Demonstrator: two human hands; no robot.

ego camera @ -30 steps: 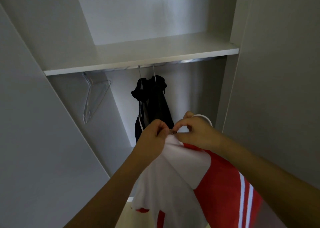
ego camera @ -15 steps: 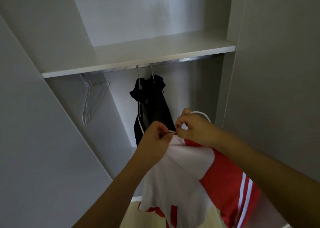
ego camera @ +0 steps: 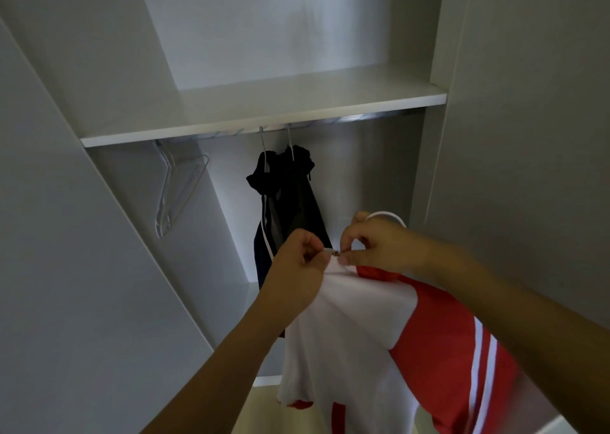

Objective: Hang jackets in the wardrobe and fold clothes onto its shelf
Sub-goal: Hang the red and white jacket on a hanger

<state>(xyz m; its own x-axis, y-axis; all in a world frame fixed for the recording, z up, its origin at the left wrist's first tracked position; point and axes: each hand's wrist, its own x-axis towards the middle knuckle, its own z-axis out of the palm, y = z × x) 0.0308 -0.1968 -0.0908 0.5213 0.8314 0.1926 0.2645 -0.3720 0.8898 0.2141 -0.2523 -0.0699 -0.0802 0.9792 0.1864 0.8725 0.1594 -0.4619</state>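
Held up near, in front of the open wardrobe (ego camera: 495, 136): a white and red jacket (ego camera: 363, 328), collar uppermost, red sleeve with white stripes falling to the right; left hand (ego camera: 298, 265) curled tight, gripping the white collar cloth beside the zip; right hand (ego camera: 376, 243) pinching the small zip pull (ego camera: 336, 253) between thumb and forefinger, other fingers curled, a white hanger hook (ego camera: 391, 216) showing just behind it. Farther in, under the shelf (ego camera: 264, 116): a dark jacket (ego camera: 287, 202) hanging from the rail; two bare clear hangers (ego camera: 175, 196) to the left.
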